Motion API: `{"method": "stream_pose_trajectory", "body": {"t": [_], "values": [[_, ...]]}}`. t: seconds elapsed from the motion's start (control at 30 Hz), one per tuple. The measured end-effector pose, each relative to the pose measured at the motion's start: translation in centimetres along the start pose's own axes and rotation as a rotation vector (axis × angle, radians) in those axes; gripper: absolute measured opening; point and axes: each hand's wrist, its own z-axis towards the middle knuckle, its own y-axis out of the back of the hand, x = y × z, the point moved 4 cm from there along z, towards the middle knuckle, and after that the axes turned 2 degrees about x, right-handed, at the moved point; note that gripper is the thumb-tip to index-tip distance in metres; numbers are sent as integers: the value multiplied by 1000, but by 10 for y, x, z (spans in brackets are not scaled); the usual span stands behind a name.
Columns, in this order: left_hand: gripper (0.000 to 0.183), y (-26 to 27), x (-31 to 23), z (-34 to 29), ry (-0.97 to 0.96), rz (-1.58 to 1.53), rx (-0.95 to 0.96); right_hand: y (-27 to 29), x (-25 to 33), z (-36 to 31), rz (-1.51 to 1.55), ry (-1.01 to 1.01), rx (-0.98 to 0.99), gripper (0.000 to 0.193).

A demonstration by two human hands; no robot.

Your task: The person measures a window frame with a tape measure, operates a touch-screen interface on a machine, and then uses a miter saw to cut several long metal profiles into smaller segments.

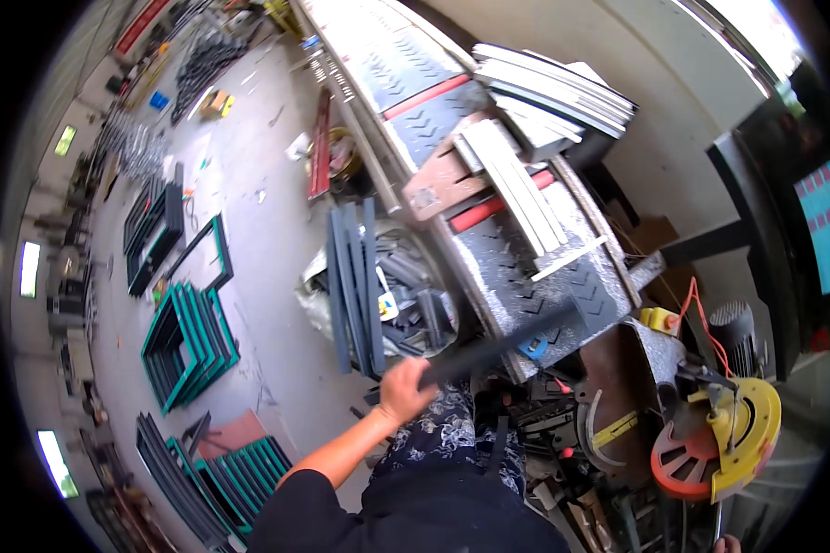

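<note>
My left hand (406,392) is wrapped round a dark grey metal profile bar (512,347). The bar slants up to the right, and its far end reaches over the near end of the roller table; motion blurs it. At the bottom right edge only the fingers of my right hand (727,545) show, curled at the end of the metal handle (717,518) of a cutting saw. The saw has a yellow guard (754,438) and an orange-red slotted guard (682,458). A blue tape measure (533,347) lies near the table's end.
Several light profiles (512,184) lie across the roller table (489,263). Left of it stands a sack of offcuts (318,300) with long grey bars (350,286) leaning on it. Green-and-black frames (189,346) stand on the floor. A dark monitor (756,212) is at right.
</note>
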Motion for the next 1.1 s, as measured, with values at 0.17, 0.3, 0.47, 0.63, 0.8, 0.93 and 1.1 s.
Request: {"method": "stream_pose_trajectory", "body": {"t": [0.17, 0.3, 0.47, 0.63, 0.8, 0.93, 1.1], "values": [[40, 9, 108, -1, 784, 155, -240, 5, -21, 5, 94, 26, -113, 32], [39, 9, 191, 1, 993, 153, -442, -2, -14, 5, 239, -12, -117, 33], [39, 17, 230, 25, 1114, 197, -430, -1, -20, 2, 189, 10, -158, 35], [38, 8, 254, 43, 1137, 194, -364, -7, -22, -6, 128, 14, -256, 34], [42, -22, 278, 55, 1094, 176, -319, -8, -15, -4, 216, -89, -248, 33], [45, -35, 295, 57, 1037, 229, -205, -4, -16, 0, 170, -117, -297, 35], [45, -38, 294, 60, 1058, 202, -206, -6, -8, -8, 115, -148, -316, 43]]}}
